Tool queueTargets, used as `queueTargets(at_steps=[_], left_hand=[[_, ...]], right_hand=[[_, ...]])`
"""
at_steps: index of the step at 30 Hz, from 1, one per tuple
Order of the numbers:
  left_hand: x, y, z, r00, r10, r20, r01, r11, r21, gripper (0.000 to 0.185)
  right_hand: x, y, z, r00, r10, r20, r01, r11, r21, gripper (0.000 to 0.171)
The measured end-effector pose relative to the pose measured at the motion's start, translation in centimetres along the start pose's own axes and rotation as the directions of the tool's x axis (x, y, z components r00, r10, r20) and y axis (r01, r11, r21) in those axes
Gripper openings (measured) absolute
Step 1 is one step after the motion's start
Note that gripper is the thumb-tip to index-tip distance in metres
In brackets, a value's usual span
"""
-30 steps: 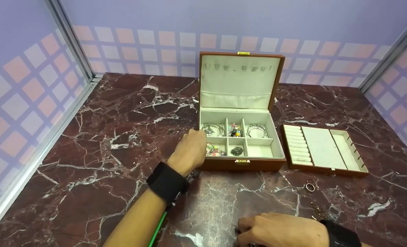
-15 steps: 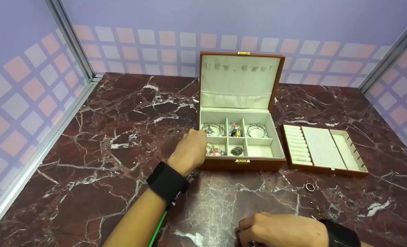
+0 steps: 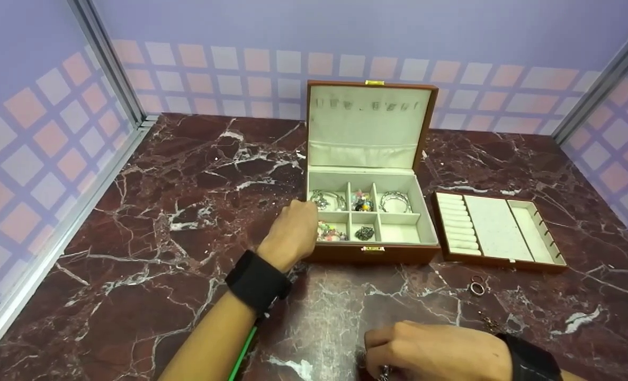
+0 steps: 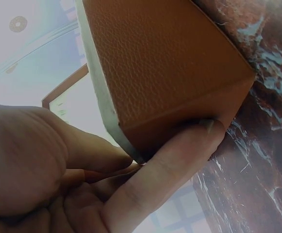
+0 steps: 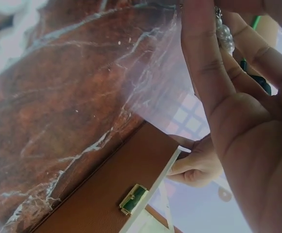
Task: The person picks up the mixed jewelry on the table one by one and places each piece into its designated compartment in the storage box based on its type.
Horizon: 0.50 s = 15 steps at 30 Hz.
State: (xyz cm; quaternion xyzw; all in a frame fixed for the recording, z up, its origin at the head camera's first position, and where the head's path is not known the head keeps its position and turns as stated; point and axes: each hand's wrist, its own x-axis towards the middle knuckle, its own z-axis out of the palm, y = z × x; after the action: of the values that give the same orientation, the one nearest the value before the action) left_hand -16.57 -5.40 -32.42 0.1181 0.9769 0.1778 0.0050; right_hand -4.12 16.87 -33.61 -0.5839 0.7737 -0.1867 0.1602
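A brown leather jewelry box [image 3: 377, 254] stands with its lid up. Its cream compartments hold bangles [image 3: 395, 202], colourful beaded pieces [image 3: 331, 232] and a dark coiled piece [image 3: 365, 233]. At the front left corner my left hand [image 3: 290, 233] grips the box wall; in the left wrist view a finger presses the leather and the thumb lies by the rim. Low in the head view, my right hand [image 3: 436, 349] pinches a silvery beaded piece of jewelry [image 5: 223, 36], mostly hidden by the fingers.
Right of the box lies a lift-out tray [image 3: 496, 227] with ring rolls. Two rings [image 3: 477, 288] and a thin bronze-coloured chain [image 3: 489, 321] lie on the marbled tabletop [image 3: 150, 296]. In the right wrist view, blurred white beads [image 5: 9, 39] show at upper left.
My right hand has risen slightly, and more of the silvery piece shows beneath its fingers. The left hand stays at the box corner.
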Motion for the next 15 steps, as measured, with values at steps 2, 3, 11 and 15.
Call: queueTargets(at_steps=[2, 3, 11, 15], left_hand=[[0.0, 0.0, 0.0, 1.000, -0.003, 0.005, 0.003, 1.000, -0.004, 0.020], [0.0, 0.0, 0.0, 1.000, -0.003, 0.007, 0.003, 1.000, -0.004, 0.021], [0.1, 0.0, 0.1, 1.000, -0.008, 0.008, 0.008, 1.000, 0.004, 0.020], [0.0, 0.0, 0.0, 1.000, -0.007, 0.011, 0.007, 1.000, -0.001, 0.019]], right_hand=[[0.0, 0.0, -0.2, 1.000, -0.021, -0.017, 0.020, 1.000, -0.014, 0.011], [0.1, 0.0, -0.4, 0.999, -0.029, -0.025, 0.029, 0.999, -0.021, 0.014], [0.0, -0.1, -1.4, 0.996, 0.003, -0.093, -0.009, 0.998, -0.062, 0.024], [-0.1, -0.2, -1.9, 0.988, -0.012, -0.153, -0.004, 0.995, -0.104, 0.027]])
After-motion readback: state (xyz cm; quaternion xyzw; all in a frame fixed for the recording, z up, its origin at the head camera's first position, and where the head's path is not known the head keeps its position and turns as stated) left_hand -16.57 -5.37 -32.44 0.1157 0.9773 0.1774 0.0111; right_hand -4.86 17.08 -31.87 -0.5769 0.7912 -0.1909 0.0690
